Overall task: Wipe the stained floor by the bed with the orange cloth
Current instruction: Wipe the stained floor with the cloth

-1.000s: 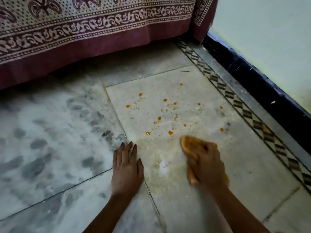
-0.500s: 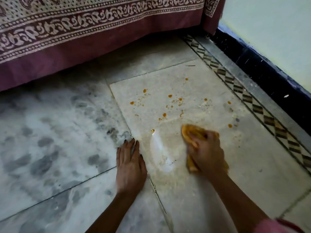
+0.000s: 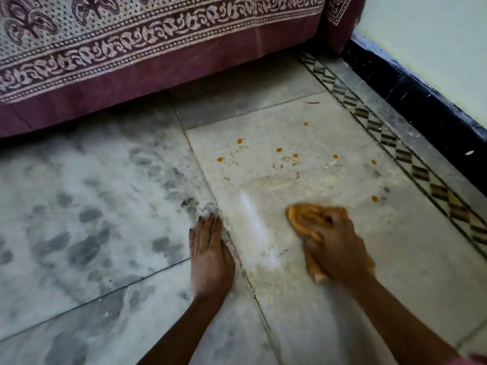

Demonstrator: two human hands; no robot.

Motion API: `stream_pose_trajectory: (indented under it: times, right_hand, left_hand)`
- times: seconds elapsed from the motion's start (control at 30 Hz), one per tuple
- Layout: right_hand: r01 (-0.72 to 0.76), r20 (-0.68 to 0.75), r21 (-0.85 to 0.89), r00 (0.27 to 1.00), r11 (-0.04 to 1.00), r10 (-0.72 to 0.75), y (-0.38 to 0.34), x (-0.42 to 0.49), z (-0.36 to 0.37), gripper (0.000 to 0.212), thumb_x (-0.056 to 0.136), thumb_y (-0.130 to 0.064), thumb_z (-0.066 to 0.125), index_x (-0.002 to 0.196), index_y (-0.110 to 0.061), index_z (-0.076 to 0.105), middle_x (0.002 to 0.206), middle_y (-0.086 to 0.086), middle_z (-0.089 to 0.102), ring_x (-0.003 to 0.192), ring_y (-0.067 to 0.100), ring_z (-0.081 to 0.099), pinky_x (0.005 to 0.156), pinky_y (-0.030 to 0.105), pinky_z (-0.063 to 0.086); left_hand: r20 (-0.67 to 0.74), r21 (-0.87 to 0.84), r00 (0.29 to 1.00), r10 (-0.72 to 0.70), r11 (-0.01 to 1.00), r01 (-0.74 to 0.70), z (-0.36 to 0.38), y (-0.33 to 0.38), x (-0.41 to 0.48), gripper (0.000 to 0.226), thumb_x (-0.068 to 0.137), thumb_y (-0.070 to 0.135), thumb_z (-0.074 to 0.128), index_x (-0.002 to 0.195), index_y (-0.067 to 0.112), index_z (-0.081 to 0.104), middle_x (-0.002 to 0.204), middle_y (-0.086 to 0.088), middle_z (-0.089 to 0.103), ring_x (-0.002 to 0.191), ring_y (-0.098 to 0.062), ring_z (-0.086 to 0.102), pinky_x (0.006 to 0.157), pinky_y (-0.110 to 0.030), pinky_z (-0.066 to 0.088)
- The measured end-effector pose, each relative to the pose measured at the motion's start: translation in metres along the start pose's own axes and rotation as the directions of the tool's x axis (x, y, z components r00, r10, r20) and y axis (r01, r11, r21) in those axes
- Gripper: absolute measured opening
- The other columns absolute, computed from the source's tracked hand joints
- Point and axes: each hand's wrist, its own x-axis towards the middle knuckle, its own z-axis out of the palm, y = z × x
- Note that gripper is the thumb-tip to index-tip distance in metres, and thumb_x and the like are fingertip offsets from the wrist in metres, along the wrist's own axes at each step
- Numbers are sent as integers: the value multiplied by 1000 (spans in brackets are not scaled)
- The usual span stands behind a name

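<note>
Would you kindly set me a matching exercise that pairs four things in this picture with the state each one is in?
Things:
1. left hand
2. right hand
3. orange cloth
4. orange spots

States:
a. scattered on the pale tile, unwiped
b. lies flat with straight fingers
c. bunched up under a hand
d. fingers curled, gripping

Pairs: 1-b, 2-d, 3-c, 4-a
</note>
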Motion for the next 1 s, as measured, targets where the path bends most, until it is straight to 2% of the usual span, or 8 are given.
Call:
stream_pose_trajectory:
  times: [0.1,0.2,0.4,0.5,0.67,0.77,0.87,1.0]
  right_hand:
    - [-74,31,-62,997,995,76,-41,58,6,46,86,-47,52,131,-39,49,139,12,33,122,36,34,97,46,38]
    - [25,75,-32,997,999,-23,-94,61,14,43,88,-45,52,131,-41,47,143,11,29,124,38,32,101,45,37]
    - [329,176,131,920,935,-349,-54,-58,3,42,70,-53,51,110,-46,59,105,0,54,90,25,57,53,28,51]
    - [173,156,14,972,985,-173,7,-70,-4,42,65,-49,58,107,-47,61,107,6,55,88,32,60,53,36,53]
    - [-265,87,-67,959,962,270,-28,9,-11,40,87,-43,54,125,-34,55,130,14,41,115,36,41,96,43,39]
    - [-60,203,-66,976,996,73,-77,13,-7,42,85,-42,55,127,-35,52,138,11,32,119,36,38,98,40,37]
    - [202,436,-62,886,977,-155,-83,-15,-17,41,86,-43,54,126,-34,52,140,10,30,121,35,38,94,39,39]
    - [358,492,-166,838,919,-238,-50,-15,-77,46,90,-38,50,135,-43,39,127,5,40,115,30,43,90,39,42]
  left_hand:
    - [8,-14,999,34,999,-34,0,1,1,54,82,14,28,126,-1,54,135,-18,50,132,-30,35,115,-32,8]
    - [13,-41,999,44,998,-44,-1,0,1,54,80,12,29,125,-3,55,132,-19,53,130,-30,35,114,-31,7]
    - [24,-62,999,45,997,-43,-6,0,2,55,79,13,28,122,-5,56,129,-20,55,126,-37,43,111,-37,13]
    - [39,-50,998,56,997,-54,-4,0,0,53,80,12,29,122,-3,57,129,-19,55,128,-37,40,113,-38,10]
    - [82,-27,994,71,997,-69,-3,1,0,54,80,15,28,120,-3,59,128,-20,55,129,-40,38,114,-38,5]
    - [99,-41,992,81,996,-77,-4,0,0,56,78,15,27,119,-3,59,127,-21,56,128,-39,40,113,-34,2]
    - [90,-83,994,55,995,-47,-6,-1,0,54,76,11,30,121,-2,59,129,-20,55,129,-39,39,114,-38,8]
    - [157,-67,987,19,998,-8,-13,14,1,49,76,9,41,120,3,61,130,-19,55,130,-43,38,108,-55,17]
